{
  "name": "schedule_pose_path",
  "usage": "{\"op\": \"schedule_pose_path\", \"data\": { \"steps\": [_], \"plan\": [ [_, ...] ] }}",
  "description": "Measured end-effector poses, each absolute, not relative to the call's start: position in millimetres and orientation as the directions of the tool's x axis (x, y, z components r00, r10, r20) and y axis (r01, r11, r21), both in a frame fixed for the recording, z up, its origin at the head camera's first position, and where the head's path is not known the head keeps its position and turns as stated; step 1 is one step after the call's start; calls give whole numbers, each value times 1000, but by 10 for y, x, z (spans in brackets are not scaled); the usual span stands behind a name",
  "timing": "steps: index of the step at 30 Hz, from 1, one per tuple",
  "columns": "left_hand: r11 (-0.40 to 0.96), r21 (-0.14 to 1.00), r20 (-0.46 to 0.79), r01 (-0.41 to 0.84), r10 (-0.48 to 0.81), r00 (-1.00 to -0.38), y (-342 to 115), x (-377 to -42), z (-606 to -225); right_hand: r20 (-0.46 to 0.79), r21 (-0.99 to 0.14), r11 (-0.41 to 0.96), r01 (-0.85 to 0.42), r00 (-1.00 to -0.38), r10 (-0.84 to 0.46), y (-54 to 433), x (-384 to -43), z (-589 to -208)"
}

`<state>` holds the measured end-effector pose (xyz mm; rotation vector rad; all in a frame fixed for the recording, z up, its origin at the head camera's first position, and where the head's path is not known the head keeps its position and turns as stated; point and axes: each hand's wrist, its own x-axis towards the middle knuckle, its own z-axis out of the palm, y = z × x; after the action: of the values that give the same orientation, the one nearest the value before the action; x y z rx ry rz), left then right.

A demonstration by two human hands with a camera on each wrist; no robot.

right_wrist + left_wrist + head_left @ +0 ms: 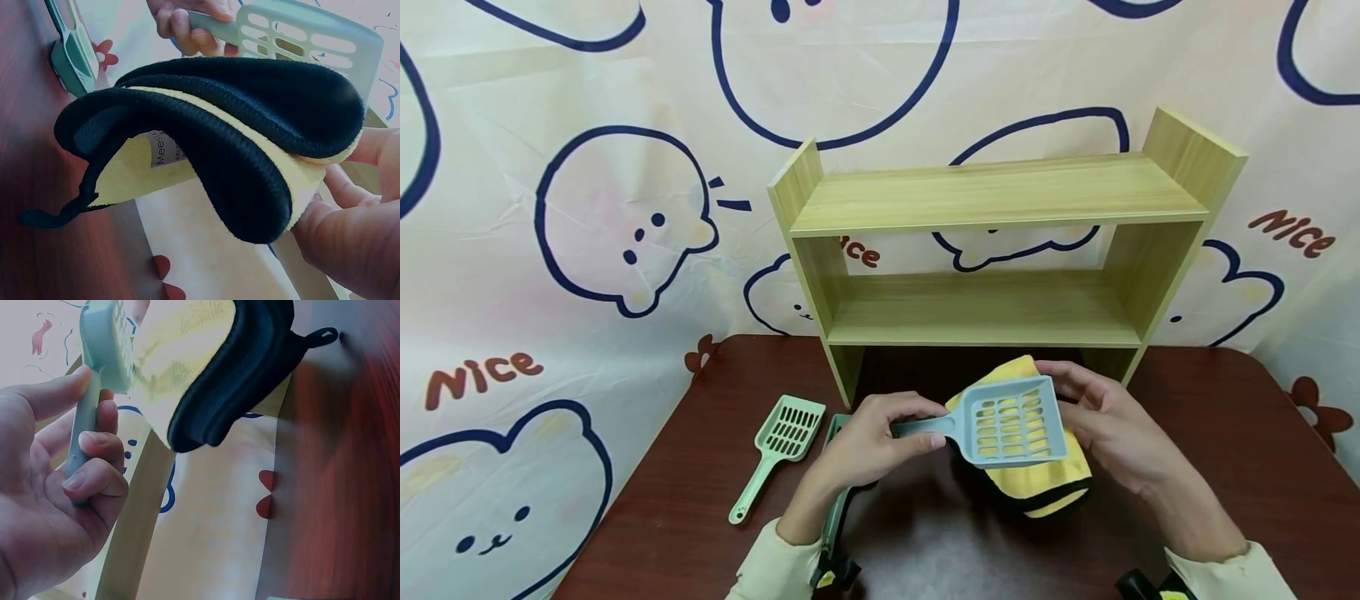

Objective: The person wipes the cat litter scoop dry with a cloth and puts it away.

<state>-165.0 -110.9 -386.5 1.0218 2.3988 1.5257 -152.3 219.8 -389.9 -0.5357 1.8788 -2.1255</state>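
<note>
My left hand grips the handle of a pale blue litter scoop, with its slotted head pointing right. In the left wrist view, curled fingers wrap that handle. Behind the scoop, my right hand holds a folded yellow cloth with black edging by its far side. The right wrist view shows the thumb and fingers pinching the cloth, whose black-edged folds bulge open around a printed label. A small black loop hangs from it. The scoop's head overlaps the cloth; whether they touch I cannot tell.
A light green litter scoop lies on the dark red-brown table at the left. Another green item lies partly hidden under my left forearm. A two-tier wooden shelf stands at the back against a printed cloth backdrop.
</note>
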Motion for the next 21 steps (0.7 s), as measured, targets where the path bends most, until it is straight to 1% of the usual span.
{"op": "schedule_pose_path", "data": {
  "steps": [7, 12, 16, 21],
  "plan": [
    [321, 826, 218, 463, 576, -788, -1177, -1666, -3898, 68, -998, -23, -64, -927, -369, 2323, -1489, -3803],
    [363, 813, 216, 456, 540, -814, -1220, -1678, -3903, 82, -997, -18, -81, -928, -362, 2453, -1474, -3763],
    [386, 812, 206, 437, 511, -835, -1243, -1687, -3907, 80, -997, -26, -76, -920, -384, 2541, -1478, -3744],
    [394, 800, 225, 452, 502, -835, -1275, -1707, -3941, 66, -998, -14, -66, -907, -416, 2620, -1480, -3738]
  ]
}}
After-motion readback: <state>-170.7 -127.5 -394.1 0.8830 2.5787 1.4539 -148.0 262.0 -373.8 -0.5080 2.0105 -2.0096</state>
